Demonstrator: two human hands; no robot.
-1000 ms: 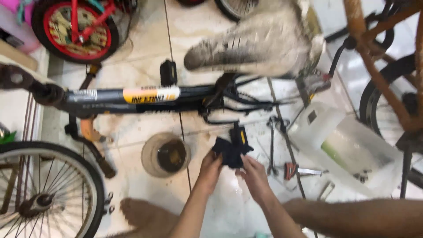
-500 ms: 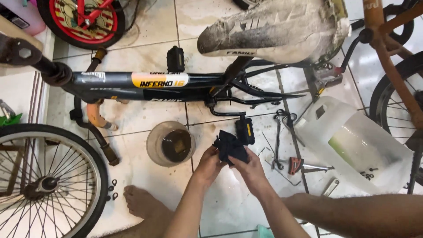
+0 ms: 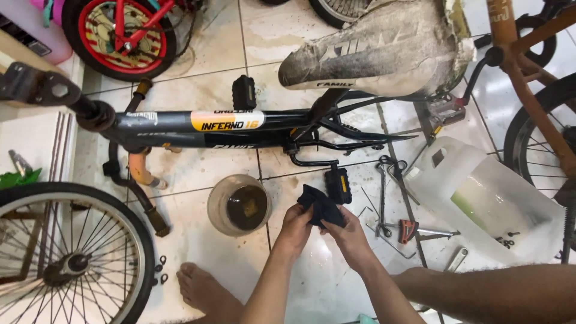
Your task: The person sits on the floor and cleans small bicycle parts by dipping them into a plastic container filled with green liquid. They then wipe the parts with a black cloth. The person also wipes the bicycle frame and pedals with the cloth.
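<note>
My left hand point(image 3: 294, 229) and my right hand point(image 3: 349, 234) both grip a dark crumpled rag point(image 3: 321, 204) low in the middle of the view. The rag sits just below a black pedal with yellow reflectors point(image 3: 339, 185) on the crank of a small dark bicycle frame point(image 3: 198, 129) with a yellow band. The worn grey saddle point(image 3: 375, 51) hangs over the frame above my hands. What the rag wraps, if anything, is hidden.
A round clear container of dark liquid point(image 3: 239, 205) stands left of my hands. Wrenches and pliers point(image 3: 408, 228) lie on the tiled floor beside a cut translucent jug point(image 3: 480, 198). A spoked wheel point(image 3: 54, 258), a red-rimmed wheel point(image 3: 117, 33), a rusty orange frame point(image 3: 528, 90) and my bare foot point(image 3: 204, 288) surround me.
My hands keep working the rag, which now sits slightly lower relative to the pedal. The view has shifted a little, so the bicycle and saddle appear further down and left.
</note>
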